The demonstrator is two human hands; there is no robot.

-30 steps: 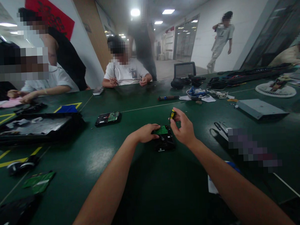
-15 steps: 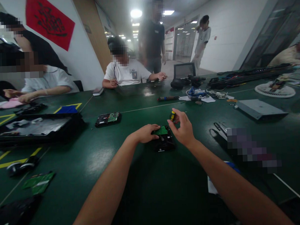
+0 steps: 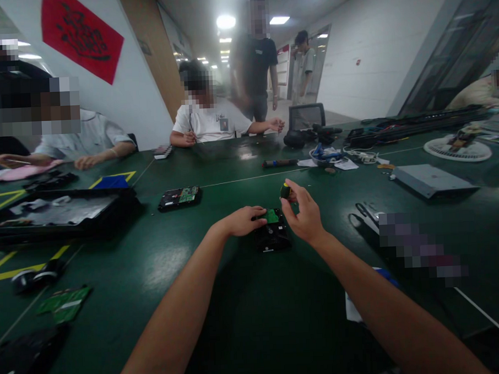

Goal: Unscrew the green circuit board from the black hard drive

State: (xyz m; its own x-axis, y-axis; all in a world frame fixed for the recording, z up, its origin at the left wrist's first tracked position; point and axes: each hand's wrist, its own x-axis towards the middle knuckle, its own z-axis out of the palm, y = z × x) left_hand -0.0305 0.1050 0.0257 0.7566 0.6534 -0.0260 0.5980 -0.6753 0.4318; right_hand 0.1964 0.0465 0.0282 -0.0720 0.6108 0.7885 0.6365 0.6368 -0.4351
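Note:
A black hard drive (image 3: 273,239) with a green circuit board on its upper side lies on the dark green table in front of me. My left hand (image 3: 246,220) grips its left edge, the fingers over the far part and the thumb on the near part. Above the drive's right far corner, my right hand (image 3: 304,213) pinches the black and yellow handle of a small screwdriver (image 3: 285,191) between thumb and fingers. The screwdriver's shaft and tip cannot be made out.
A second hard drive (image 3: 179,198) lies to the left, near a black tray (image 3: 122,212). Green circuit boards (image 3: 68,302) sit at the lower left. A grey metal box (image 3: 435,180), a bowl (image 3: 325,156) and a dark rod-like tool (image 3: 280,163) are farther off. A person (image 3: 213,119) sits opposite.
The screwdriver handle has turned slightly in my right hand's fingers. My left hand and the hard drive stay in place. People in the background have shifted.

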